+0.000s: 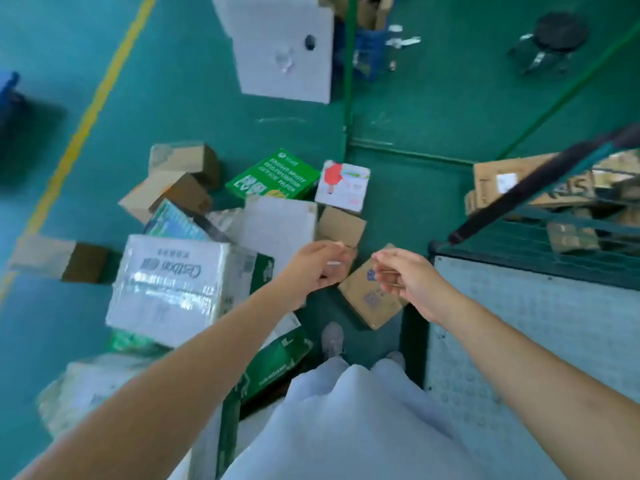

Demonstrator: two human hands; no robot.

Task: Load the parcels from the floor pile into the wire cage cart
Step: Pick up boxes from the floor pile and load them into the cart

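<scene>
Both the left hand [320,268] and right hand [410,277], loosely curled and empty, reach toward the small brown cardboard parcel [369,299] beside the green wire cage cart [533,268], so grasping it seems next.

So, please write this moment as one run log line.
left hand: empty, reaching | right hand: empty, reaching | target: small brown box on floor | cart: partly loaded

Even, bright light with soft shadows; motion blur smears the whole frame, glare streaks a plastic-wrapped box [173,285], wide-angle edges bend.
</scene>
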